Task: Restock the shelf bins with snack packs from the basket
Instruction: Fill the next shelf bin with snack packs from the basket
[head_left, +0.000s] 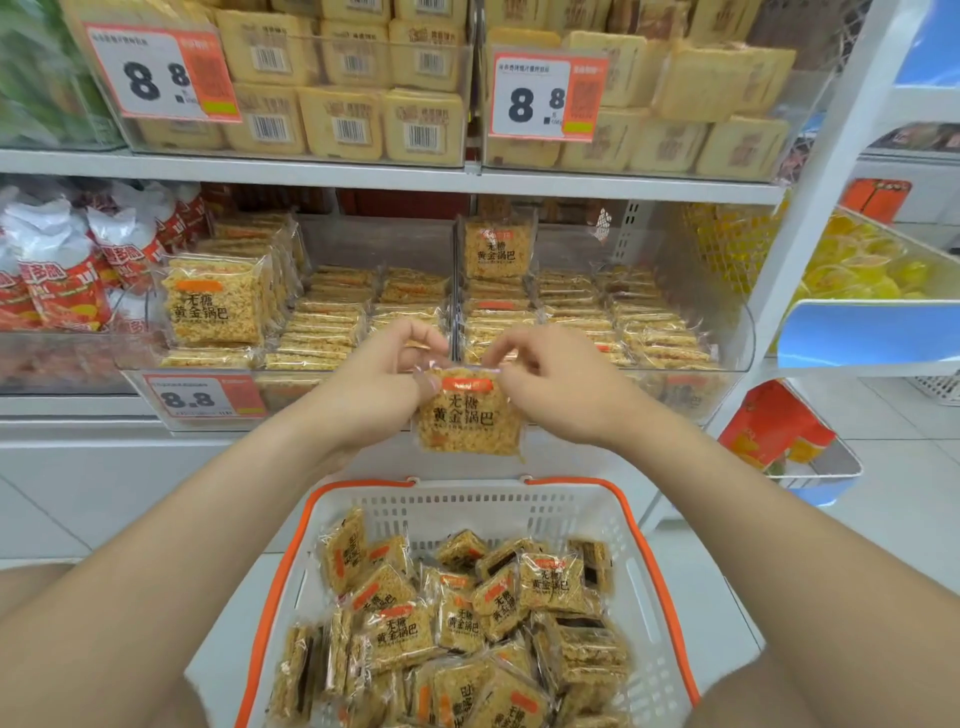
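A golden rice-crust snack pack (467, 415) with an orange label hangs upright in front of the shelf bins, above the basket. My left hand (387, 371) pinches its top left corner, and my right hand (550, 376) pinches its top right edge. Below, a white basket (467, 506) with orange handles holds several of the same packs (467, 613). Two clear shelf bins lie behind my hands: the left bin (332, 322) and the right bin (639, 322), both with flat rows of packs and an upright pack at the front or back.
A clear divider (456, 291) separates the two bins. A price tag (205, 397) hangs on the left bin's front. Red snack bags (57, 280) fill the bin at left, yellow sweets (857, 265) the rack at right. The shelf above (363, 171) carries boxed yellow cakes.
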